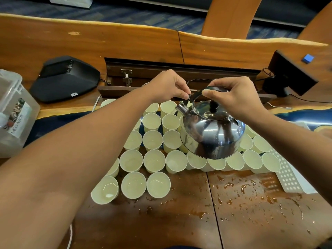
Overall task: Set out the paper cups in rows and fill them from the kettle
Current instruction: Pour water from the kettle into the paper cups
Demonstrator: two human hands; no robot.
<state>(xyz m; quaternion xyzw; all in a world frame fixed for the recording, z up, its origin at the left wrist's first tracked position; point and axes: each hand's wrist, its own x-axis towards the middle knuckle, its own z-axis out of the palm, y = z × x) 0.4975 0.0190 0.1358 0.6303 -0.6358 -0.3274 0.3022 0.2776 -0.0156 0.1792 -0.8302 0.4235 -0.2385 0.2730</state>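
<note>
The right hand (231, 97) grasps the black handle of the steel kettle (212, 130), holding it tilted above the paper cups (154, 160) near the back edge of the wooden table (251, 221). The left hand (168, 87) pinches the small black lever (187, 98) above the spout. The cups stand in rows; water drops lie toward the front edge

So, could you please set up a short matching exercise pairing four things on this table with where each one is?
Things:
1. kettle
2. clear plastic box
3. spilled water
4. black speaker unit

Places:
A. far left edge of the table
B. bare wood near the person
C. held above the paper cups
D. back left, beside the cable hatch

Pairs: 1-C, 2-A, 3-B, 4-D
</note>
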